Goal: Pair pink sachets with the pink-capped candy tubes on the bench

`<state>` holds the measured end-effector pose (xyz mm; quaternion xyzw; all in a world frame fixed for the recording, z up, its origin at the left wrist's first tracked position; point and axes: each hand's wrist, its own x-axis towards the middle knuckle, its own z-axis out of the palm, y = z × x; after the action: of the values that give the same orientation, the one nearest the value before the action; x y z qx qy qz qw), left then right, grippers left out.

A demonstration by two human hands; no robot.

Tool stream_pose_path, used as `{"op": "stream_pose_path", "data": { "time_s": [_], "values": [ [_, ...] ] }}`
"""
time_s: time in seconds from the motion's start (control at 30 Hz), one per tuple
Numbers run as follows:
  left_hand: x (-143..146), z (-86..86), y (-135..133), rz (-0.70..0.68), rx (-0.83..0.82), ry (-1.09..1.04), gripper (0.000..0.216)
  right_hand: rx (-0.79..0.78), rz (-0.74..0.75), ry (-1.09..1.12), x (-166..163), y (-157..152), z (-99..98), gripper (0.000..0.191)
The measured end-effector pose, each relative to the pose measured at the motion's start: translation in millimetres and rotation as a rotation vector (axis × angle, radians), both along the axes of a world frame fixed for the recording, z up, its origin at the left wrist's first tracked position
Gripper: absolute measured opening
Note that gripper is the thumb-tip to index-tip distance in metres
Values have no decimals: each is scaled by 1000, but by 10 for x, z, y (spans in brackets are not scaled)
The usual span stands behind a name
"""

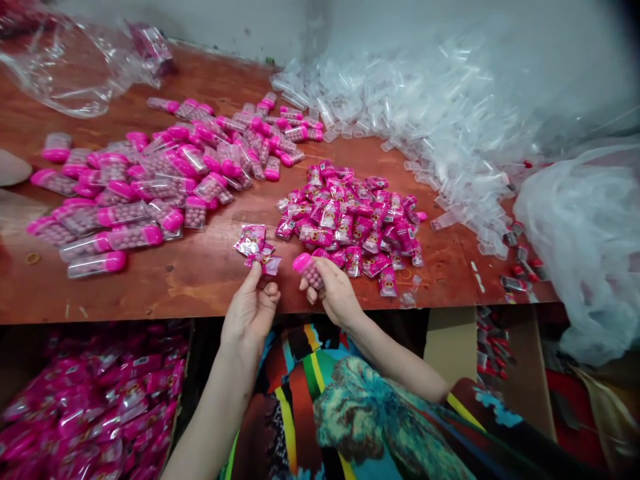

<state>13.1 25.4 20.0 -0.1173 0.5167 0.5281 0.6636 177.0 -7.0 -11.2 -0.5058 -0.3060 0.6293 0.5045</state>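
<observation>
My right hand [336, 290] is closed round a small clear candy tube [311, 270] with a bright pink cap and pink round candies inside. Close by on the left, my left hand [250, 307] pinches a crumpled pink printed wrapper [251, 241] at the table's front edge; its thumb lies over the wrapper's lower end and the other fingers are curled. Just beyond my right hand lies a heap of pink wrapped packets [345, 220]. Farther left spreads a pile of pink-capped candy tubes [145, 173], most lying on their sides.
Many clear empty tubes [400, 100] are heaped at the back right of the wooden table [200, 297]. A whitish plastic bag [585, 233] hangs at the right edge. Below the table, a box of pink packets [110, 400] stands left and a cardboard box [450, 347] right.
</observation>
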Motion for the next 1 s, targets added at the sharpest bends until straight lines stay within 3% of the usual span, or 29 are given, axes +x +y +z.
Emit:
{"op": "stream_pose_path", "data": {
  "time_s": [0.2,0.57,0.77,1.0],
  "values": [
    [153,48,0,-7,-4,-36,26,62,-15,45,-173,-29,0,69],
    [187,-69,-23,-49,96,-3,24,95,11,-47,-176,-37,-27,64],
    [146,-191,-77,-197,234,21,43,69,71,-20,-151,-50,-86,68],
    [91,-203,-113,-389,379,94,65,119,109,-66,-128,-46,-124,65]
  ]
}}
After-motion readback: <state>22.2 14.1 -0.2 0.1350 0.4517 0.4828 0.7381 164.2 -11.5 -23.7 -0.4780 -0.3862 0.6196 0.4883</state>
